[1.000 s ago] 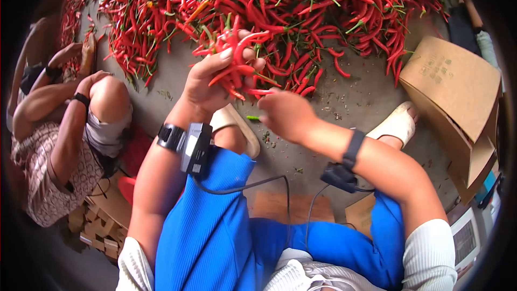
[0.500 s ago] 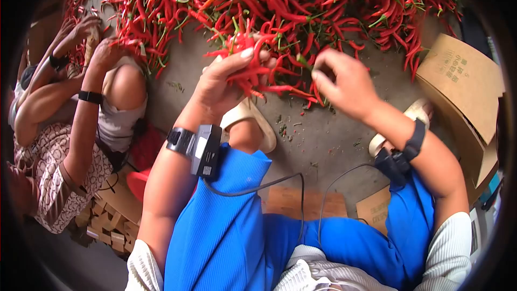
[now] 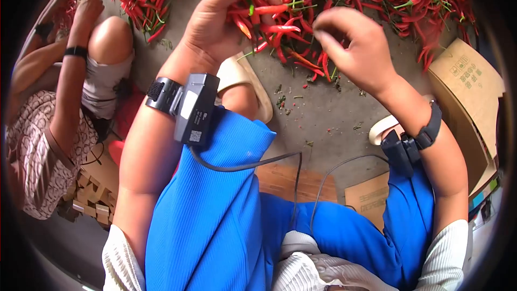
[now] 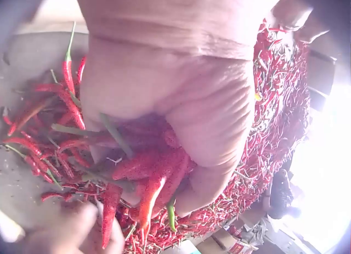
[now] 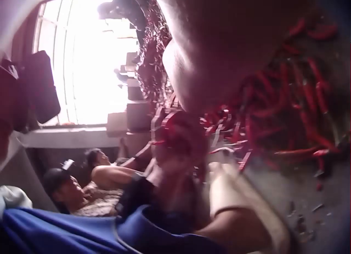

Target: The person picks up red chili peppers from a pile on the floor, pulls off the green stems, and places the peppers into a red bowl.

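Note:
My left hand (image 3: 212, 24) holds a bunch of red chili peppers (image 3: 266, 9), thumb across the top. In the left wrist view the held chili peppers (image 4: 156, 180) poke out beneath the palm, some with green stems. To its right is my right hand (image 3: 358, 48), fingers loosely bent, a gap between thumb and index finger, and nothing visible in it. Its blurred fingers (image 4: 71, 232) come in at the lower left of the left wrist view, close to a hanging chili. Beyond both hands spreads a large pile of red chili peppers (image 3: 377, 0) on the floor.
Another person (image 3: 43, 145) sits at the left with hands by the pile. A cardboard box (image 3: 468, 83) stands at the right. Stem scraps (image 3: 291, 102) dot the concrete floor between my sandals. Cables (image 3: 242, 168) run from both wrist cameras across my blue trousers.
My right hand has moved rightward, away from the left hand's bunch. A green stem tip seen by its fingers half a second ago no longer shows. The left hand sits higher in the view, still holding chilies.

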The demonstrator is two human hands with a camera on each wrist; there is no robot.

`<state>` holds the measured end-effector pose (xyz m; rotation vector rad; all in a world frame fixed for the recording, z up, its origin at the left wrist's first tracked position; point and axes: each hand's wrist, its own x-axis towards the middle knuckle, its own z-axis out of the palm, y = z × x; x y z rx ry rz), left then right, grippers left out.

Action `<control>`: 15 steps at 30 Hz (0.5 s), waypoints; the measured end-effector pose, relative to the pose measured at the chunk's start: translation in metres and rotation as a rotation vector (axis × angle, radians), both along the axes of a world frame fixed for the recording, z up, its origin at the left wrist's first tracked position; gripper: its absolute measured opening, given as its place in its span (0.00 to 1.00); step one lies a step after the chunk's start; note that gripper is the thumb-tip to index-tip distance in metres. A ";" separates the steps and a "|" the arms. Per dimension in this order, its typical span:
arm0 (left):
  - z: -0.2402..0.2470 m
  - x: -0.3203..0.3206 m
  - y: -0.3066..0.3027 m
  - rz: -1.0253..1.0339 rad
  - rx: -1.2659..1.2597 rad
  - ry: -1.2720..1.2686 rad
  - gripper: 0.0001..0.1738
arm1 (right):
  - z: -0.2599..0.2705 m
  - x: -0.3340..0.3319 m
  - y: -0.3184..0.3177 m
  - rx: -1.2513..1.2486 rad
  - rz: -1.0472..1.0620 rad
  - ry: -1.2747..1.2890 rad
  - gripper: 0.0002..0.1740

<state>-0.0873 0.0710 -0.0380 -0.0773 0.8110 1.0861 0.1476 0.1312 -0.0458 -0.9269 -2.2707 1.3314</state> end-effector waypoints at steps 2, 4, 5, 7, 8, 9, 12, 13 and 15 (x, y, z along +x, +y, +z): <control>0.000 -0.001 -0.001 0.035 0.042 -0.033 0.10 | -0.026 0.025 -0.011 0.138 0.296 -0.203 0.12; -0.004 -0.005 -0.002 0.011 0.081 -0.118 0.10 | -0.045 0.042 -0.019 0.252 0.515 -0.366 0.13; -0.002 -0.005 -0.004 0.035 0.053 -0.144 0.09 | -0.048 0.050 -0.020 0.287 0.556 -0.417 0.13; 0.000 -0.007 -0.003 0.053 0.060 -0.169 0.08 | -0.045 0.060 -0.010 0.305 0.512 -0.468 0.12; -0.001 -0.008 -0.003 0.058 0.059 -0.156 0.08 | -0.042 0.067 -0.002 0.310 0.496 -0.495 0.12; 0.001 -0.008 -0.002 0.077 0.029 -0.164 0.08 | -0.036 0.071 0.008 0.299 0.437 -0.504 0.12; 0.003 -0.014 0.003 0.053 0.034 -0.178 0.13 | -0.023 0.080 0.030 0.204 0.281 -0.511 0.13; 0.003 -0.012 0.002 0.083 0.023 -0.136 0.15 | -0.019 0.081 0.031 0.117 0.230 -0.497 0.13; 0.002 -0.017 0.001 0.068 0.005 -0.117 0.16 | -0.011 0.073 0.027 0.025 0.163 -0.454 0.14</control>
